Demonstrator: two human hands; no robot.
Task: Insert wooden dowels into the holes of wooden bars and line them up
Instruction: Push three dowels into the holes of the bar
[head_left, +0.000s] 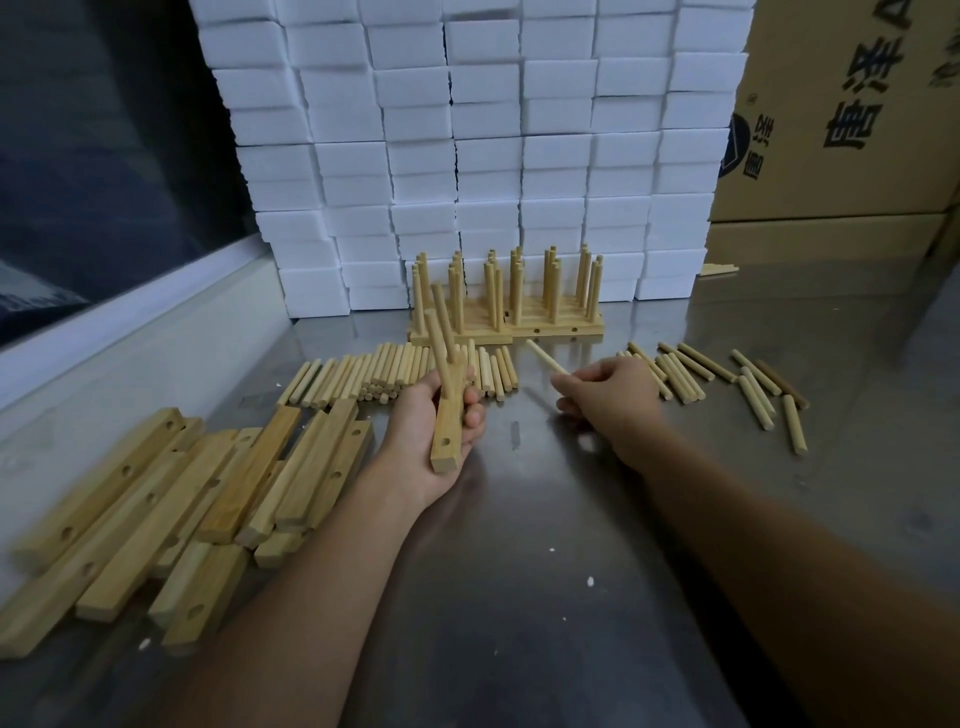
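Above the steel worktop (519, 519), the left hand (441, 415) grips a wooden bar (448, 421) already bearing two dowels, one hole (445, 443) empty; the right hand (608, 395) pinches a fresh dowel (545, 357) — inserting comes next, likely needing careful alignment.

1. The loose dowels (395, 371) are pale yellow-tan; one at the far right (782, 384) is darker brown.
2. The wooden bars (156, 499) at near left are light honey, one (249, 483) more amber with visible grain.
3. The foam blocks (488, 150) stacked at the far side are plain white.
4. The cardboard box (852, 104) at far right is brown with black printed characters.
5. The table (545, 545) is dull grey steel, flecked with white crumbs.
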